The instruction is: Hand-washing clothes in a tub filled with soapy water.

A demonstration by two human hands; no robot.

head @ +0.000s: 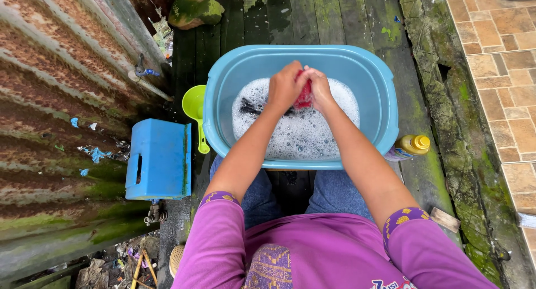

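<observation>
Head view — red cloth point(304, 95) pinched between left hand point(285, 88), right hand point(320, 90) — above suds.

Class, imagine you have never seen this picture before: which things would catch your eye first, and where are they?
First, the big blue basin of soapy water at the centre, on mossy green planks. Over the suds the left hand and right hand squeeze a red cloth between them. Then the bright extras: a lime-green scoop and a blue box to the left, a yellow-capped bottle to the right.
</observation>
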